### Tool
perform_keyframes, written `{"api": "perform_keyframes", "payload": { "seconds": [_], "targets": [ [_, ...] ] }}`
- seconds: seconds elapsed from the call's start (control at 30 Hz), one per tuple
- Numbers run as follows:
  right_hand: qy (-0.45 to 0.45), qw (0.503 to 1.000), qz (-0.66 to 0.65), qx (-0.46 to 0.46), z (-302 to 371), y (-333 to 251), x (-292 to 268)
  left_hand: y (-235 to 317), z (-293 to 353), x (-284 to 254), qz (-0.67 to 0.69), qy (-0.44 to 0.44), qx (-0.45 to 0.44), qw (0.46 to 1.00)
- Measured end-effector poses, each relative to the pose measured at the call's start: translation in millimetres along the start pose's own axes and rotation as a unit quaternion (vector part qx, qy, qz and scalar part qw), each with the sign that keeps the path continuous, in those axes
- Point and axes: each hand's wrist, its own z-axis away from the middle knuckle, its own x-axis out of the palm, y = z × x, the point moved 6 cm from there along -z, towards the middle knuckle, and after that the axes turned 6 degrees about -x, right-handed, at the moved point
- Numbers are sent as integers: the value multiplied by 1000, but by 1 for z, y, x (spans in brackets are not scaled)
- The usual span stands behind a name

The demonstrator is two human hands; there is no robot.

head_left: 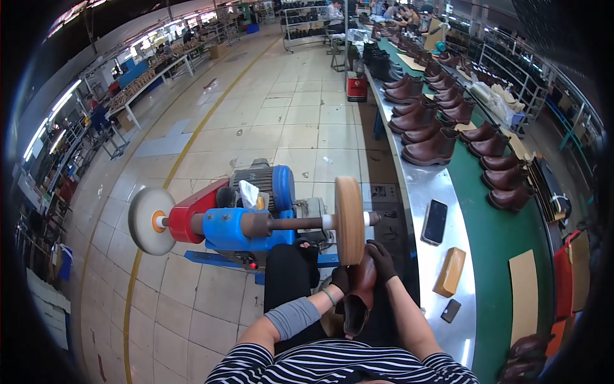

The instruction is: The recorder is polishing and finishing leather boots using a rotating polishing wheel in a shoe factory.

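A reddish-brown leather boot (pixel 361 291) is held between my two gloved hands over my lap, its opening toward me. Its far end meets the underside of a tan buffing wheel (pixel 348 221) on the machine's shaft. My left hand (pixel 339 279), in a dark glove, is closed on the boot's left side. On the other side, my right hand (pixel 382 261) wraps along the boot near the wheel. The wheel hides the boot's tip. Whether the wheel is spinning I cannot tell.
The blue and red polishing machine (pixel 236 227) carries a white wheel (pixel 150 221) at its left end. To the right, a metal-edged bench holds a phone (pixel 435 222), a yellowish-brown block (pixel 449 272), a small dark piece (pixel 451 311) and rows of brown boots (pixel 428 147). People work far off.
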Motion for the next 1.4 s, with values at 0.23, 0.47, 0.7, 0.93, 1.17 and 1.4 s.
{"api": "perform_keyframes", "payload": {
  "seconds": [0.23, 0.47, 0.7, 0.93, 1.17, 1.4],
  "targets": [
    [-83, 990, -83, 80, -43, 58, 62, 29, 1, -45, 223, 29, 30, 974],
    [-90, 949, -281, 111, -17, -38, 58, 23, 52, 1, 324, -35, -13, 945],
    [73, 945, -256, 189, -48, 21, 61, 44, 12, -17, 304, -1, -14, 952],
    [-65, 923, -345, 156, -25, -3, 37, 26, 37, 12, 346, -76, -26, 935],
    [25, 970, -202, 135, -41, 12, 55, 36, 4, -19, 347, 78, -34, 934],
    [-52, 890, -395, 222, -13, 12, 37, 30, 51, 26, 393, -220, -62, 891]
  ]
}}
